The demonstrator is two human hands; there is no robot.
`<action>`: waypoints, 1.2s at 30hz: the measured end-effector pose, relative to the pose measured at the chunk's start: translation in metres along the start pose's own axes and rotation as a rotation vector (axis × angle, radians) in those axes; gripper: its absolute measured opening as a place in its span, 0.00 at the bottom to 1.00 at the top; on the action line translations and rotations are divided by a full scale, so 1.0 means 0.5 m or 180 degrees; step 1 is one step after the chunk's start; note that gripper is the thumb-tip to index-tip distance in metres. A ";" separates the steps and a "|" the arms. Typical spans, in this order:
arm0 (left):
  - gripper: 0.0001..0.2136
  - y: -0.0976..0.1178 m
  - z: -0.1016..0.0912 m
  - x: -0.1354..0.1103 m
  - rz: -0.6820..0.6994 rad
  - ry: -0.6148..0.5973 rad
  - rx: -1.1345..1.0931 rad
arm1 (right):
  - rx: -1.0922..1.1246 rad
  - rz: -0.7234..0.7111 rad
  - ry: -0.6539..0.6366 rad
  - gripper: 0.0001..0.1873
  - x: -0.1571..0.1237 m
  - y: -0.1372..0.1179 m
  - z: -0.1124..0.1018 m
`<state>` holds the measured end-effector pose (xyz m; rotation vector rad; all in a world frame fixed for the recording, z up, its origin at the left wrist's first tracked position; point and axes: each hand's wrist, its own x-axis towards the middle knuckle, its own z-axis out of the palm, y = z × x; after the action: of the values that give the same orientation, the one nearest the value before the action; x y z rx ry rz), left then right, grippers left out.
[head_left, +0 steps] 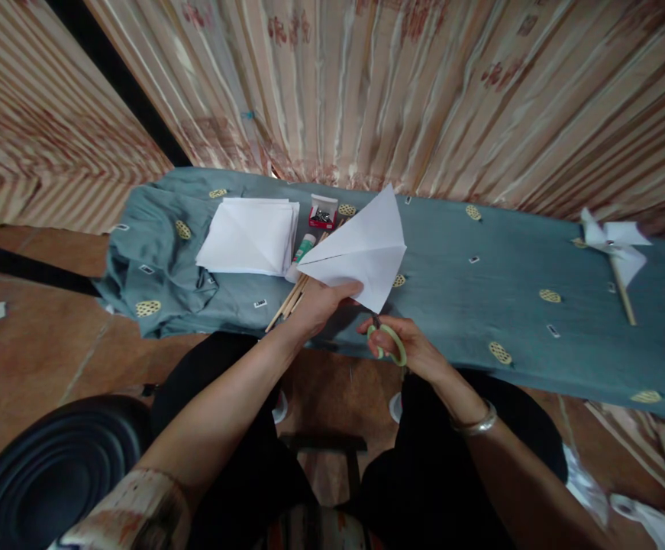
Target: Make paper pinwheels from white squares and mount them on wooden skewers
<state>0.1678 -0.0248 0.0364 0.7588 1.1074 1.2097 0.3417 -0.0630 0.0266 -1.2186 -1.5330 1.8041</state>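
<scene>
One pinwheel seems complete, while the left hand has its grip clamped on a creased sheet, the right hand on scissors, whose cutting seems unfinished.

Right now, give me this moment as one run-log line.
left hand: holds white paper | right hand: holds green-handled scissors at paper's near corner | nearby: paper stack, tube, wooden sticks, red box | right side: pinwheel

On the blue-green cloth-covered bench before me, the square white paper stack lies left, the red cardboard box and green-white plastic tube just right of it; the creased white paper sheet in my left hand overhangs thin wooden sticks; the white paper pinwheel lies far right
</scene>
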 end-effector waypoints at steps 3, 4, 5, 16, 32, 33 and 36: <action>0.16 0.012 -0.008 0.003 -0.0037 0.0016 -0.0071 | 0.0010 0.0094 -0.0197 0.30 -0.017 0.004 -0.019; 0.16 0.016 -0.011 0.004 -0.0064 0.0026 -0.0090 | 0.0009 0.0154 -0.0251 0.30 -0.024 0.003 -0.029; 0.16 0.020 -0.014 0.005 -0.0087 0.0027 -0.0105 | -0.0007 0.0235 -0.0305 0.29 -0.032 0.000 -0.040; 0.15 0.017 -0.030 -0.009 -0.0194 -0.0175 0.0075 | -0.0249 0.0423 0.0850 0.27 -0.081 0.001 -0.165; 0.18 -0.034 -0.003 -0.058 -0.0824 -0.1100 0.0473 | -0.0207 -0.0527 0.1560 0.21 -0.024 0.004 -0.161; 0.18 -0.036 -0.005 -0.056 -0.0848 -0.1123 0.0474 | -0.0159 -0.0502 0.1608 0.21 -0.023 0.003 -0.159; 0.17 -0.037 -0.010 -0.048 -0.0957 -0.1168 0.0344 | 0.0027 -0.0426 0.1754 0.22 -0.018 -0.001 -0.150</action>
<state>0.1698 -0.0528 0.0239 0.8244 0.9446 0.7272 0.4099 -0.0308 0.0314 -1.4200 -1.2482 1.2447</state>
